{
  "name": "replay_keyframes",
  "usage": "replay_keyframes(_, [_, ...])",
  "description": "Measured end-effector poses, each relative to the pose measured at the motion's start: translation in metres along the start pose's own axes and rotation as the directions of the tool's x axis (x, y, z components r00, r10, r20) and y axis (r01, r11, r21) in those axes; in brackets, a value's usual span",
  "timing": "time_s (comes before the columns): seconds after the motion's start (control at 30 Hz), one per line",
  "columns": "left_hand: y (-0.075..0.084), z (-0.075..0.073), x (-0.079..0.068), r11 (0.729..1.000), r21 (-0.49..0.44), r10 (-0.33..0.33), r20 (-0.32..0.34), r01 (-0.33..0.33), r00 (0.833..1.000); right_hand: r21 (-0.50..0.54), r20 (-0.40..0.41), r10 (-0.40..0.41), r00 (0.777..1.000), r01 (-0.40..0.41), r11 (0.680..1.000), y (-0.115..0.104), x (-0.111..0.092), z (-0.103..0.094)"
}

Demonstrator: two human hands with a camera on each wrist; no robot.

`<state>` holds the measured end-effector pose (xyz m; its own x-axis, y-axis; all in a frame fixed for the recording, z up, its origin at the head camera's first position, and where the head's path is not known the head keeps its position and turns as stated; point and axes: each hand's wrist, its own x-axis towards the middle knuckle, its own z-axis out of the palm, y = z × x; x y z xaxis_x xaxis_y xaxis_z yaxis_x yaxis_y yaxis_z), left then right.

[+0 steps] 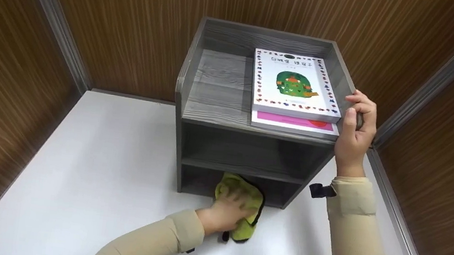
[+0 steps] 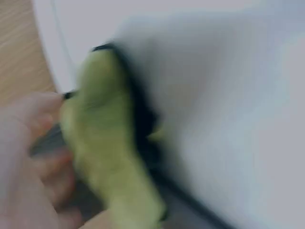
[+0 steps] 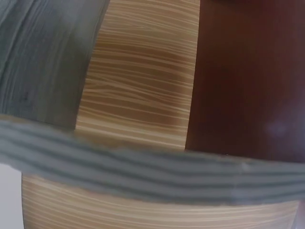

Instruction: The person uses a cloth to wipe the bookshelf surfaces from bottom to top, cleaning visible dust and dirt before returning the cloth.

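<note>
A grey wood-grain shelf unit stands with an open top tray and two compartments below. My left hand holds a yellow-green cloth with dark edging at the mouth of the lowest compartment. In the left wrist view the cloth is bunched beside the blurred fingers. My right hand grips the front edge of the shelf's right side panel, thumb on the inner side. The right wrist view shows a grey panel edge up close; the hand is out of that view.
Two books lie stacked on the top tray's right side: a white one with a green picture above one with a pink cover. Wood-grain walls enclose the white surface on the left, back and right.
</note>
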<state>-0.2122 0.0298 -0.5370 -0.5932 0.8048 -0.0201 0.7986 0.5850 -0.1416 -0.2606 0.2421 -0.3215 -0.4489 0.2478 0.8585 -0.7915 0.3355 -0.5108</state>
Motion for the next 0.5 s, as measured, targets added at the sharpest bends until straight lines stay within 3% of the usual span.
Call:
replay_keyframes(0.1, [-0.007,0.016,0.006,0.995,0.003,-0.103,0.035,0.103,0.994,0.023,0.014,-0.009,1.0,0.008,1.0,0.002,-0.001,0.004])
replay_keyframes(0.2, [-0.015,0.02,0.018,0.991,-0.05,-0.126,-0.037,0.125,0.991,0.03,0.01,-0.009,1.0,0.009,1.0,0.003,-0.001,0.006])
replay_keyframes(0.27, [-0.018,0.018,0.026,0.969,-0.176,-0.188,-0.074,0.173,0.979,0.03,0.005,-0.007,1.0,0.007,1.0,0.003,-0.001,0.006])
replay_keyframes(0.3, [-0.019,0.019,0.033,0.931,-0.295,-0.24,-0.058,0.213,0.969,0.032,0.002,-0.008,1.0,0.008,0.999,0.003,-0.001,0.006])
replay_keyframes(0.33, [-0.019,0.018,0.039,0.877,-0.4,-0.315,-0.062,0.266,0.947,0.033,0.0,-0.009,1.0,0.009,0.999,0.003,-0.001,0.006])
replay_keyframes(0.37, [-0.02,0.035,0.053,0.804,-0.51,-0.401,-0.087,0.305,0.912,0.035,-0.001,-0.011,1.0,0.011,0.999,0.003,-0.001,0.006])
replay_keyframes(0.4, [-0.021,0.048,0.067,0.699,-0.628,-0.473,-0.048,0.342,0.88,0.037,-0.003,-0.014,1.0,0.014,0.999,0.004,-0.001,0.005])
replay_keyframes(0.47, [-0.019,0.083,0.103,0.479,-0.781,-0.636,0.006,0.4,0.772,0.035,-0.007,-0.018,1.0,0.018,0.999,0.004,-0.002,0.005])
replay_keyframes(0.5, [-0.017,0.101,0.121,0.396,-0.839,-0.701,-0.014,0.373,0.713,0.033,-0.008,-0.018,1.0,0.018,0.999,0.004,-0.002,0.004])
